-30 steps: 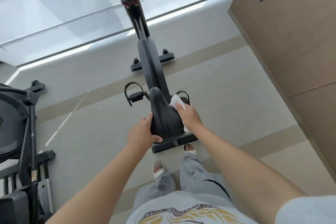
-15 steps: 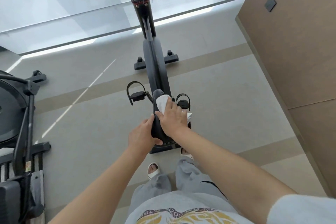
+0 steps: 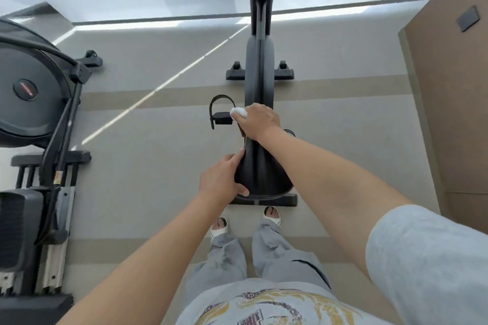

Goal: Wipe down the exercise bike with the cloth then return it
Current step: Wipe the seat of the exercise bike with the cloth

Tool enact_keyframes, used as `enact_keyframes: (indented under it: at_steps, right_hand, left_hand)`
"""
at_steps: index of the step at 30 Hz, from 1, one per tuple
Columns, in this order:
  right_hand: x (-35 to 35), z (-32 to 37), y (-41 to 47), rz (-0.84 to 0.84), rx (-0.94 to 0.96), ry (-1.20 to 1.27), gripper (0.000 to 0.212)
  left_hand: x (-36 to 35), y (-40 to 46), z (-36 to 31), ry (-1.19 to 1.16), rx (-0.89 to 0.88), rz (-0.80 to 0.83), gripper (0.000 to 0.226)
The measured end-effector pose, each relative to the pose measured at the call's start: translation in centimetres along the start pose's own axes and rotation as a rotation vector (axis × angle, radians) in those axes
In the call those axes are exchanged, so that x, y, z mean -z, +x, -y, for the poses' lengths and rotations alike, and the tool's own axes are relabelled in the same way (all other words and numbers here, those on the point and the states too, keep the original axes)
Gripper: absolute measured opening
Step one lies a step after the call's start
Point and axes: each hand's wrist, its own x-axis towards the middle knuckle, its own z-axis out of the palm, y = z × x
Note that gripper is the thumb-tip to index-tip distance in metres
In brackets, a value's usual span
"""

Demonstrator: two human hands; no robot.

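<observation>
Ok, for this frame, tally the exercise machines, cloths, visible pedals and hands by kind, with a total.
Exercise machines: 2, the exercise bike and a second machine on the left.
Cloths: 1, the white cloth under the right hand.
Pedals clearly in view: 1, the strapped pedal; the other is mostly hidden.
Hands: 2, with the left hand holding the saddle.
Total: 6.
</observation>
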Motion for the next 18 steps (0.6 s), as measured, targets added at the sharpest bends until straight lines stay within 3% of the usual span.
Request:
enact_keyframes:
  at_steps: [2, 7, 11, 14, 18]
  right_hand:
    - [0.4, 0.0, -1.0, 0.028, 0.086, -0.059, 0.053]
    - [-0.7, 0.0, -6.8, 0.017, 0.431, -0.491, 0.064]
    - [-2.5, -0.7, -11.2, 0.023, 0.497, -0.332, 0.051]
    - [-2.2, -3.5, -14.2, 0.036, 0.574, -0.268, 0.055]
    - [-2.0, -9.0, -17.7, 0.056, 0.565, -0.219, 0.064]
  left_hand:
    - [-0.3, -0.9, 0.0, -0.021, 0.017, -0.032, 0.107]
    - [-2.2, -3.7, 0.5, -0.206, 0.193, -0.162, 0.091]
    - [-3.2, -5.5, 0.6, -0.591, 0.333, -0.2, 0.078]
    - [-2.8, -6.4, 0.9, -0.589, 0.311, -0.212, 0.063]
    - [-0.7, -5.6, 0.4, -0.535, 0.242, -0.198, 0.063]
